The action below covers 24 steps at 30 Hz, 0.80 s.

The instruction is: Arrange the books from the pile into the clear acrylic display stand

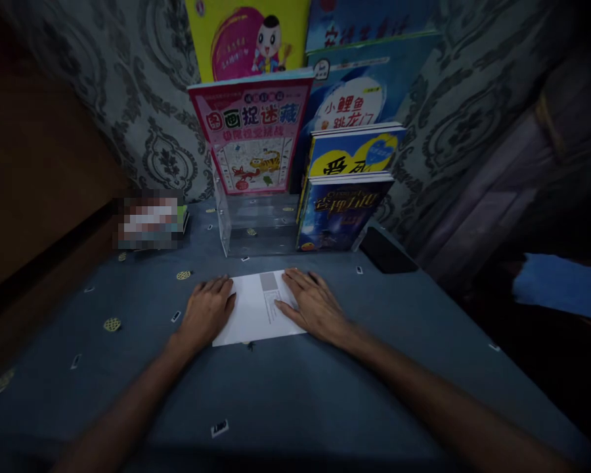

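- While left hand [207,307] and right hand [318,307] rest palm-down on its ends, printed white paper [246,305] lies flat on table [148,394], nearer far edge.
- Left hand: fingers together, unclamped.
- Right hand: thumb spread apart, unclamped.
- Clear rack [261,247], bearing books [345,213]: toward far edge.
- Dark flat object [388,251]: far right edge.
- Pixelated stack [150,223]: far left corner.

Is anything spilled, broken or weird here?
I see nothing spilled or broken. The odd bit is the pile at the left: it's blurred into squares, so I can't tell what's on top. The paper lies flat under the left hand and right hand.
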Each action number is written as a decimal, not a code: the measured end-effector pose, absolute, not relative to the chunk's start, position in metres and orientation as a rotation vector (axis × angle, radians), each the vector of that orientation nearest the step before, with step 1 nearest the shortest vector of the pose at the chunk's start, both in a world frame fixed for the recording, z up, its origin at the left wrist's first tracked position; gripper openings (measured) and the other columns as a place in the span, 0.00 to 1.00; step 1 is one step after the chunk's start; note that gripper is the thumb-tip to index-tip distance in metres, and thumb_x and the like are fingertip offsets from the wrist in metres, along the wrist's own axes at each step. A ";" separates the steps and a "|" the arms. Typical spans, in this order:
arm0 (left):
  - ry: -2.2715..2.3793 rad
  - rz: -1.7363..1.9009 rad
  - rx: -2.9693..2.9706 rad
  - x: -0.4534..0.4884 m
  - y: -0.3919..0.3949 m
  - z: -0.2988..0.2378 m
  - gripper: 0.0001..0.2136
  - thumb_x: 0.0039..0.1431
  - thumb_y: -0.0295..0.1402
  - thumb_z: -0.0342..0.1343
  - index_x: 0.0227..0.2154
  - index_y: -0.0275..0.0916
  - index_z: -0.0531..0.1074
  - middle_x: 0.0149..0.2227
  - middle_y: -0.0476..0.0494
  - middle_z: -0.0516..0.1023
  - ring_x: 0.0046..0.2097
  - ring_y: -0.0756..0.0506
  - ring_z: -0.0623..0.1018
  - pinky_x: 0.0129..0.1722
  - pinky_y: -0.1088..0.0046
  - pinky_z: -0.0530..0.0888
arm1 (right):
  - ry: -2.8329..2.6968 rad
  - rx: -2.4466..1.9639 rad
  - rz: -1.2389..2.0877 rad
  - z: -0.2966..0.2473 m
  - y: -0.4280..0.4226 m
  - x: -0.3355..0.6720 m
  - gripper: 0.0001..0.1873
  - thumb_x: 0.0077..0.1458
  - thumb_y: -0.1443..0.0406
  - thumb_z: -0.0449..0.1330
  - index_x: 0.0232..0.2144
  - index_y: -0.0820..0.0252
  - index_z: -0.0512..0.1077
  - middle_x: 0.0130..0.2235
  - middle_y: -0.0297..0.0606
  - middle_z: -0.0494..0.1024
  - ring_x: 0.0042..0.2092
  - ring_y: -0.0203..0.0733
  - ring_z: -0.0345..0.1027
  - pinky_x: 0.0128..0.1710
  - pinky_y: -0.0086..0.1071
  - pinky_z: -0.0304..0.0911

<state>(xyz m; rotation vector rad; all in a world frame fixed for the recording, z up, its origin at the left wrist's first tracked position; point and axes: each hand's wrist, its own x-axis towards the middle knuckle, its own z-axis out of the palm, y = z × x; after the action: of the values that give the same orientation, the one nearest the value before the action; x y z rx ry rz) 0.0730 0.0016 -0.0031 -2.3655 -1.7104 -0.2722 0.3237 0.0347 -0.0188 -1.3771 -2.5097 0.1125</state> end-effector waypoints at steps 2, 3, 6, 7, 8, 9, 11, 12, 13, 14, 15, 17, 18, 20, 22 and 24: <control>-1.702 -0.270 -2.368 0.074 0.002 -0.004 0.14 0.65 0.29 0.48 0.50 0.35 0.72 0.54 0.34 0.76 0.54 0.36 0.76 0.52 0.53 0.70 | -2.492 -1.328 0.150 -0.017 0.039 0.327 0.27 0.63 0.56 0.50 0.59 0.64 0.66 0.62 0.52 0.68 0.63 0.54 0.59 0.62 0.52 0.52; -1.692 -0.271 -2.372 0.074 0.003 -0.005 0.14 0.66 0.29 0.47 0.50 0.35 0.72 0.54 0.34 0.76 0.54 0.36 0.75 0.53 0.53 0.70 | -2.478 -1.299 0.184 -0.016 0.042 0.329 0.25 0.64 0.58 0.49 0.58 0.62 0.67 0.60 0.50 0.70 0.61 0.53 0.61 0.60 0.51 0.54; -1.635 -0.275 -2.413 0.076 0.009 -0.005 0.16 0.65 0.27 0.45 0.52 0.34 0.71 0.55 0.33 0.74 0.54 0.36 0.74 0.52 0.53 0.69 | -2.404 -1.238 0.336 -0.016 0.052 0.337 0.23 0.64 0.62 0.47 0.57 0.61 0.68 0.56 0.48 0.74 0.57 0.52 0.64 0.57 0.49 0.57; -1.608 -0.273 -2.438 0.078 0.012 -0.005 0.17 0.65 0.27 0.45 0.53 0.34 0.70 0.56 0.33 0.74 0.54 0.36 0.74 0.52 0.53 0.69 | -2.376 -1.227 0.395 -0.016 0.056 0.339 0.23 0.65 0.62 0.46 0.58 0.61 0.67 0.56 0.48 0.74 0.57 0.51 0.64 0.57 0.49 0.57; -1.580 -0.266 -2.465 0.081 0.017 -0.004 0.17 0.66 0.27 0.44 0.54 0.35 0.70 0.56 0.32 0.73 0.53 0.36 0.73 0.50 0.53 0.70 | -2.350 -1.219 0.452 -0.017 0.059 0.341 0.24 0.65 0.62 0.45 0.60 0.61 0.65 0.56 0.48 0.74 0.57 0.51 0.64 0.57 0.50 0.57; -1.553 -0.258 -2.493 0.084 0.022 -0.003 0.18 0.66 0.28 0.44 0.55 0.35 0.70 0.56 0.32 0.72 0.53 0.35 0.73 0.49 0.54 0.70 | -2.326 -1.214 0.506 -0.017 0.061 0.344 0.25 0.66 0.62 0.44 0.61 0.61 0.62 0.57 0.47 0.73 0.58 0.51 0.63 0.58 0.50 0.56; -1.496 -0.249 -2.545 0.095 0.033 -0.001 0.18 0.66 0.30 0.45 0.56 0.36 0.69 0.54 0.31 0.71 0.52 0.35 0.72 0.47 0.54 0.71 | -2.283 -1.211 0.591 -0.019 0.066 0.347 0.25 0.67 0.62 0.42 0.63 0.60 0.59 0.57 0.46 0.73 0.60 0.50 0.61 0.60 0.50 0.55; -1.468 -0.252 -2.566 0.102 0.038 0.000 0.18 0.67 0.31 0.45 0.56 0.36 0.70 0.53 0.31 0.71 0.51 0.35 0.71 0.46 0.54 0.71 | -2.263 -1.211 0.621 -0.019 0.067 0.349 0.26 0.68 0.61 0.41 0.64 0.60 0.57 0.57 0.45 0.73 0.60 0.50 0.61 0.60 0.50 0.55; -1.434 -0.259 -2.588 0.109 0.042 0.000 0.18 0.67 0.31 0.45 0.56 0.37 0.70 0.52 0.31 0.71 0.51 0.35 0.70 0.46 0.54 0.71 | -2.244 -1.212 0.642 -0.020 0.068 0.350 0.26 0.68 0.60 0.41 0.64 0.59 0.56 0.57 0.44 0.73 0.61 0.49 0.61 0.61 0.50 0.54; -1.395 -0.266 -2.611 0.116 0.045 0.000 0.18 0.67 0.32 0.45 0.56 0.37 0.70 0.52 0.32 0.70 0.51 0.35 0.69 0.46 0.54 0.70 | -2.227 -1.211 0.656 -0.020 0.069 0.351 0.26 0.68 0.60 0.40 0.65 0.59 0.55 0.57 0.43 0.74 0.61 0.48 0.61 0.62 0.49 0.54; -1.352 -0.274 -2.638 0.123 0.046 0.000 0.18 0.67 0.32 0.44 0.56 0.37 0.70 0.51 0.32 0.70 0.51 0.35 0.69 0.46 0.54 0.70 | -2.214 -1.209 0.666 -0.020 0.070 0.352 0.26 0.69 0.60 0.40 0.65 0.58 0.55 0.57 0.42 0.74 0.61 0.47 0.61 0.62 0.48 0.54; -1.268 -0.292 -2.717 0.136 0.045 -0.001 0.18 0.68 0.31 0.43 0.57 0.38 0.68 0.50 0.33 0.70 0.50 0.37 0.69 0.46 0.56 0.70 | -2.198 -1.211 0.670 -0.020 0.070 0.352 0.25 0.69 0.60 0.39 0.65 0.57 0.54 0.57 0.40 0.75 0.61 0.46 0.61 0.62 0.47 0.55; -1.228 -0.301 -2.767 0.142 0.042 -0.001 0.19 0.69 0.31 0.42 0.58 0.38 0.67 0.50 0.33 0.70 0.49 0.38 0.69 0.46 0.57 0.69 | -2.195 -1.214 0.665 -0.020 0.070 0.352 0.25 0.69 0.60 0.39 0.65 0.57 0.53 0.56 0.40 0.75 0.61 0.46 0.62 0.62 0.47 0.56; -1.158 -0.323 -2.869 0.152 0.035 0.000 0.19 0.69 0.31 0.42 0.60 0.39 0.66 0.49 0.34 0.69 0.48 0.38 0.68 0.47 0.57 0.69 | -2.202 -1.218 0.647 -0.020 0.071 0.351 0.25 0.69 0.61 0.39 0.65 0.57 0.53 0.55 0.40 0.76 0.60 0.45 0.63 0.61 0.46 0.57; -1.090 -0.338 -2.955 0.159 0.026 0.002 0.19 0.69 0.31 0.42 0.60 0.41 0.66 0.48 0.35 0.69 0.49 0.38 0.68 0.49 0.56 0.68 | -2.218 -1.226 0.627 -0.018 0.071 0.350 0.25 0.69 0.62 0.39 0.65 0.58 0.54 0.54 0.41 0.77 0.59 0.45 0.64 0.60 0.46 0.58; -1.027 -0.336 -3.021 0.165 0.018 0.004 0.19 0.69 0.31 0.43 0.60 0.44 0.67 0.48 0.36 0.69 0.50 0.39 0.68 0.51 0.56 0.67 | -2.227 -1.253 0.603 -0.016 0.069 0.349 0.24 0.69 0.62 0.40 0.65 0.59 0.55 0.55 0.43 0.76 0.59 0.46 0.65 0.60 0.46 0.59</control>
<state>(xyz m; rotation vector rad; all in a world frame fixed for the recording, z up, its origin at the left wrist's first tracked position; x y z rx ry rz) 0.1647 0.0181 0.0039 -3.0205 -1.0274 -0.3357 0.3488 0.0694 -0.0160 -1.2530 -2.2274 0.6035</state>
